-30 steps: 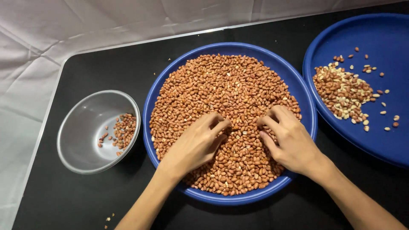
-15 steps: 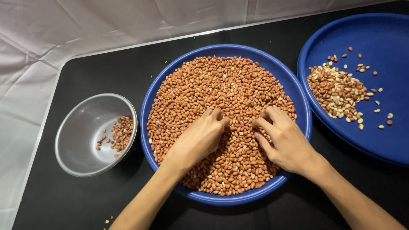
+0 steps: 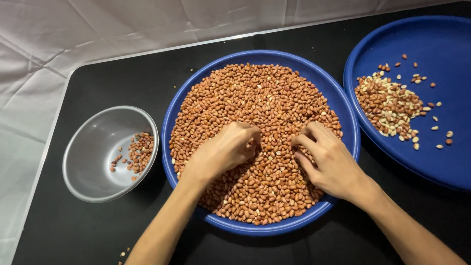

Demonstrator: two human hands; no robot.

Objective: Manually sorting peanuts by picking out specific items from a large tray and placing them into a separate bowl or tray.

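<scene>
Two hands sort in a full plate of peanuts.
The left hand (image 3: 223,152) and right hand (image 3: 329,159) rest curled on the peanuts (image 3: 255,108), fingertips pinching nuts (grip partly hidden), so single ones can be picked.

A black table (image 3: 108,230) with a pale edge carries, from left to right, a round clear bowl (image 3: 93,147) holding a few peanuts, a round blue plastic tray (image 3: 343,118) heaped with red-skinned peanuts in the middle, and a second blue tray (image 3: 441,162) with a smaller pile at far right.
</scene>
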